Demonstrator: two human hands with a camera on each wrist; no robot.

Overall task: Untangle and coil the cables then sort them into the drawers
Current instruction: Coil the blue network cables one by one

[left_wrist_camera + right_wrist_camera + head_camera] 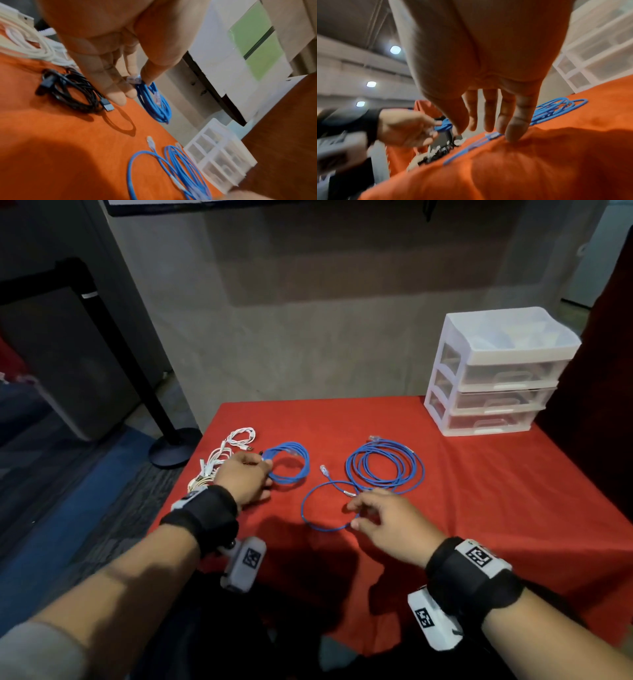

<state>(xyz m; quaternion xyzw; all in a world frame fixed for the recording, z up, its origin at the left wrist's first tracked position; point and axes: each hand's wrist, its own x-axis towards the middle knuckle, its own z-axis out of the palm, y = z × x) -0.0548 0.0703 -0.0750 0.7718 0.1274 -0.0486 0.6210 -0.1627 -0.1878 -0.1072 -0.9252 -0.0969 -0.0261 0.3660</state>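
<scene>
My left hand (pixel 263 475) pinches the left edge of a small coiled blue cable (pixel 289 462) between thumb and fingers; in the left wrist view the hand (pixel 137 83) grips the coil (pixel 154 105) beside a clear plug. A longer blue cable (pixel 385 470) lies in a loose coil at the table's middle, with one loop (pixel 318 515) trailing toward me. My right hand (pixel 359 513) hovers over that loop with straight, spread fingers (pixel 513 129), one fingertip on the red cloth by the cable (pixel 494 136). A white three-drawer unit (pixel 496 378) stands at the back right, drawers closed.
A bundle of white cables (pixel 222 457) lies at the table's left edge behind my left hand. A coiled black cable (pixel 72 92) sits beside them. The red cloth (pixel 479 508) covers the table. A black post with a round base (pixel 174 446) stands on the floor to the left.
</scene>
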